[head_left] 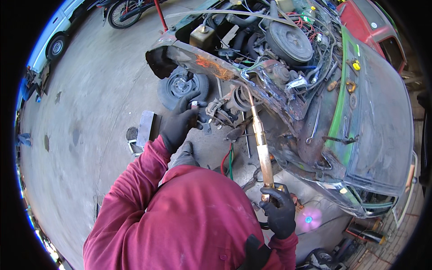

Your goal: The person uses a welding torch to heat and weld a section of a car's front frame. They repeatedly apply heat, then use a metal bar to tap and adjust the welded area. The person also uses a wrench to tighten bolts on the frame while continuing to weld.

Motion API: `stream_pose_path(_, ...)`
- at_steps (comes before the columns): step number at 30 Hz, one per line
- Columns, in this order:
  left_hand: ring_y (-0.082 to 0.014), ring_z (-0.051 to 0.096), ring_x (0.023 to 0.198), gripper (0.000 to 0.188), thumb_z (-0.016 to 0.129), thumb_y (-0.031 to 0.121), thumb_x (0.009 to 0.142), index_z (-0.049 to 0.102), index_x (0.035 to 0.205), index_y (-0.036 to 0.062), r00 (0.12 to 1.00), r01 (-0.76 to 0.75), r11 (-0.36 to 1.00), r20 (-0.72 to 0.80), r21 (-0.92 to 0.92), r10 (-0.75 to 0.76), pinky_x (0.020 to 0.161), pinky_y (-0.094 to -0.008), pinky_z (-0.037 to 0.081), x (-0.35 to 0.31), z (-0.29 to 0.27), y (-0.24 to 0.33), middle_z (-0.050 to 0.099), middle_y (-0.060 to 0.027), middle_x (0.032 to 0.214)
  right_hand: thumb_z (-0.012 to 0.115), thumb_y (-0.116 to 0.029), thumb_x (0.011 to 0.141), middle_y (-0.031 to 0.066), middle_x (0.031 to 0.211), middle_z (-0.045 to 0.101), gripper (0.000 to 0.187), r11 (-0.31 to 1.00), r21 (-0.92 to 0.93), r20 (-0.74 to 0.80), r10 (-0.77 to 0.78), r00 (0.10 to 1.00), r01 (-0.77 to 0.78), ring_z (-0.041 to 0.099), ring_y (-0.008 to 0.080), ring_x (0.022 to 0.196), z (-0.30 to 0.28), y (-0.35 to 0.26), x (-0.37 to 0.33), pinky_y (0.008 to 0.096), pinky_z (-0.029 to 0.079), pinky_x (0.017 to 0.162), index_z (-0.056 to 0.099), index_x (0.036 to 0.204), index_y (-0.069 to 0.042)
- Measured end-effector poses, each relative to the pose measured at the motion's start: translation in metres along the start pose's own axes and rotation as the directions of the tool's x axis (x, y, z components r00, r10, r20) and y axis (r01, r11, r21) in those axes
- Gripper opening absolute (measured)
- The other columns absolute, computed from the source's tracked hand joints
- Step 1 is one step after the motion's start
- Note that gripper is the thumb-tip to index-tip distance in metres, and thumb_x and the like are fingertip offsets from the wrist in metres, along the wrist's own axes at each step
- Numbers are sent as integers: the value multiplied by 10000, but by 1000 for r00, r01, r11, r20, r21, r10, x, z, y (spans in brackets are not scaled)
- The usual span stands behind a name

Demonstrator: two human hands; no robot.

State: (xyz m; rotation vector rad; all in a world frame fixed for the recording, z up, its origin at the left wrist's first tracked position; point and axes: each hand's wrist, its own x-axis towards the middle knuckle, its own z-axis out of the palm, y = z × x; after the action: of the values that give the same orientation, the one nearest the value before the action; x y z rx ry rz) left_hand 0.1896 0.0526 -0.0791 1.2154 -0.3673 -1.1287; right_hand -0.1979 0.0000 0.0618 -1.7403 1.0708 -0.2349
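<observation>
My right hand (280,212), in a black glove, is closed around the valve end of a long brass gas torch (263,159). The torch slants up and away, its bent copper tip beside a coil spring (241,98) at the car's stripped front corner. No flame can be made out at the tip. Black-gloved too, my left hand (179,120) is closed on a small lighter-like object (194,105) with a pale end, left of the rusty wheel hub parts (220,111). Its exact kind is too small to tell.
The car body (382,112) fills the right, its engine bay (288,42) exposed. A loose wheel (167,90) lies beyond my left hand. A metal box (146,128) stands on the floor. Red and green hoses (228,162) run below the hub. A motorcycle (123,13) is at the back.
</observation>
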Motion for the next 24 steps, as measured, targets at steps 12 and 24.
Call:
stream_pose_path(12, -209, 719, 906, 273, 554, 255, 1141, 611, 1328, 66, 962, 58, 964, 274, -258, 15, 800, -375, 587, 30, 51, 18, 717, -105, 1039, 798, -114, 891, 165, 1122, 707, 389, 994, 4, 2, 105, 994, -106, 707, 299, 987, 5, -4, -34, 421, 564, 872, 792, 1272, -33)
stream_pose_path(24, -197, 685, 729, 534, 466, 559, 1162, 633, 1153, 51, 869, 203, 929, 493, -311, -25, 697, -374, 593, 46, 47, 9, 609, -36, 768, 772, -121, 925, 181, 1130, 700, 373, 999, -27, 32, 31, 999, -30, 718, 313, 969, 4, 2, -49, 423, 581, 841, 786, 1282, -13)
